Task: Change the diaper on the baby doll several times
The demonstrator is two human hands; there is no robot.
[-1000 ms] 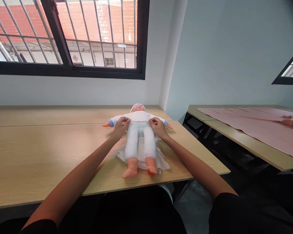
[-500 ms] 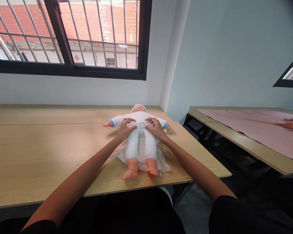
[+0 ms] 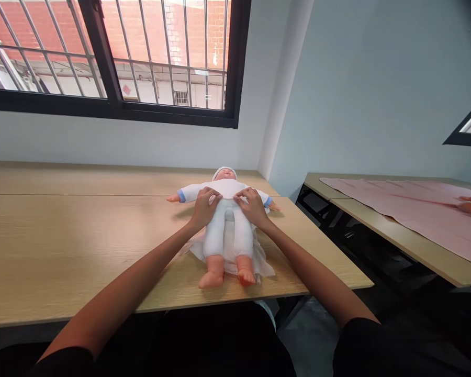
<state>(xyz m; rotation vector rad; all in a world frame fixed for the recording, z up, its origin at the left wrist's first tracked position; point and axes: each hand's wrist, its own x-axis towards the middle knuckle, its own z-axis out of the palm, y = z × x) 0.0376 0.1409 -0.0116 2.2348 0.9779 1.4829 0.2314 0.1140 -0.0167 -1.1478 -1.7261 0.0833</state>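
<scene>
Evidently one doll (image 3: 228, 206), on its back toward the right edge of the tabletop (image 3: 78, 241), head toward the far edge, feet just inside the near edge; laid so, probably, to bring its waist between both hands.

Item: white top (image 3: 224, 187), blue cuffs, sleeves spread wide.
Item: white trousers (image 3: 214, 238), legs slightly parted, bare feet below.
Item: thin pale sheet (image 3: 265, 269), crumpled beneath the legs, fanning toward the near edge.
Item: left hand (image 3: 205, 208), thumb and fingertips together, apparently pinching the top's hem.
Item: right hand (image 3: 254, 207), matching pinch on the hem's other side; the paired hold likely keeps the hem level.
Item: pink cloth (image 3: 408, 209), covering much of the neighbouring table, back toward its far edge.

Variance from half a second ago: fingers, then spread with thumbs lower on the waist, now close at the hem, which lies straighter; doll's place on the tabletop unchanged.
</scene>
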